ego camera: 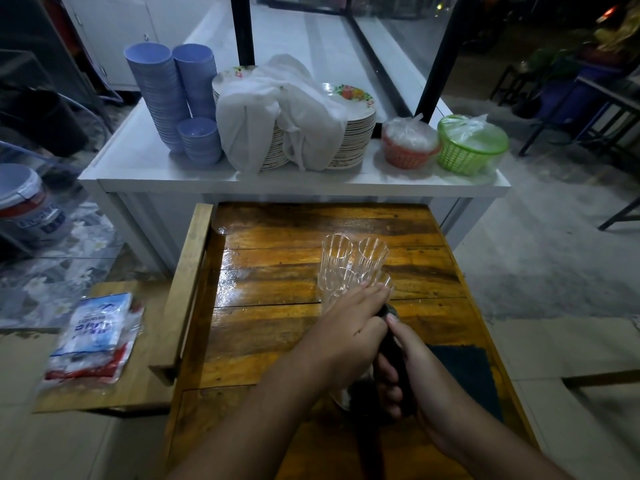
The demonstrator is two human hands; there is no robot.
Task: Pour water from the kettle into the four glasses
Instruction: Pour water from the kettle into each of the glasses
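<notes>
Several clear ribbed glasses stand clustered upright on the wooden table, the near ones partly hidden by my hands. The kettle is mostly hidden beneath my hands; only its black handle and a bit of metal body show. My right hand is wrapped around the black handle. My left hand rests flat on top of the kettle, over the lid, with fingertips touching the nearest glasses. No water shows in the glasses.
A dark cloth lies on the table's right side. Behind stands a white counter with stacked blue bowls, cloth-covered plates, an orange basket and a green basket. A plastic packet lies on the low shelf at left.
</notes>
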